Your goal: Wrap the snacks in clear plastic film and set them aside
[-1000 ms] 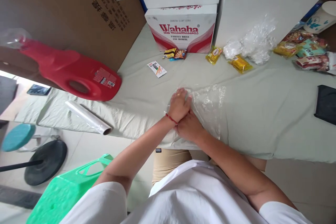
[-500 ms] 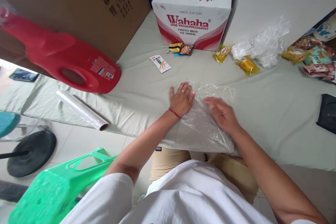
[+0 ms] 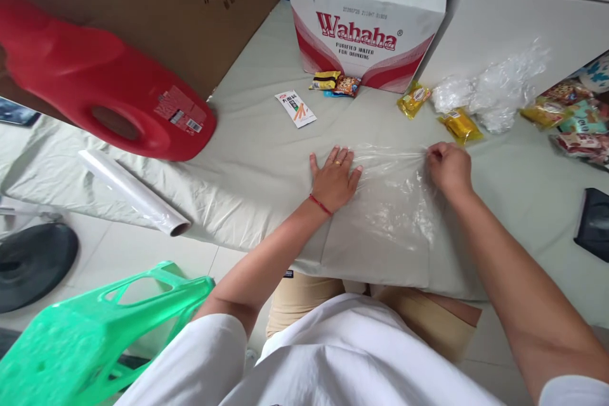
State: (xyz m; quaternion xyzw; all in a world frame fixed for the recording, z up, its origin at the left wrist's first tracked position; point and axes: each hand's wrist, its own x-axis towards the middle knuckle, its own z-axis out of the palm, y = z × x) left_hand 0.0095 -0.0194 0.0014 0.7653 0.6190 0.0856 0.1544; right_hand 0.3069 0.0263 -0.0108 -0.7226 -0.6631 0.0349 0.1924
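Note:
A sheet of clear plastic wrap (image 3: 390, 196) lies spread on the cloth-covered table in front of me, wrinkled along its right side. My left hand (image 3: 333, 179) presses flat on its left edge, fingers spread. At the upper right corner, my right hand (image 3: 450, 168) pinches the plastic, which is drawn taut toward it in creases. Beyond the sheet lie a white snack packet (image 3: 295, 108), a yellow packet (image 3: 325, 80) and a brown one (image 3: 347, 85). Past my right hand are two more yellow packets, one nearer (image 3: 459, 125) and one farther (image 3: 413, 100).
A red jug (image 3: 109, 89) and a roll of plastic wrap (image 3: 136, 191) occupy the left. Behind stand a Wahaha carton (image 3: 366, 32) and a brown box (image 3: 143, 6). Crumpled plastic (image 3: 499, 89) and snack packets (image 3: 583, 120) are at right. A green stool (image 3: 95, 336) stands below.
My right hand has moved right and away from me, pulling the plastic's corner outward so the sheet lies wider. My left hand stays flat on it. The head view has shifted slightly.

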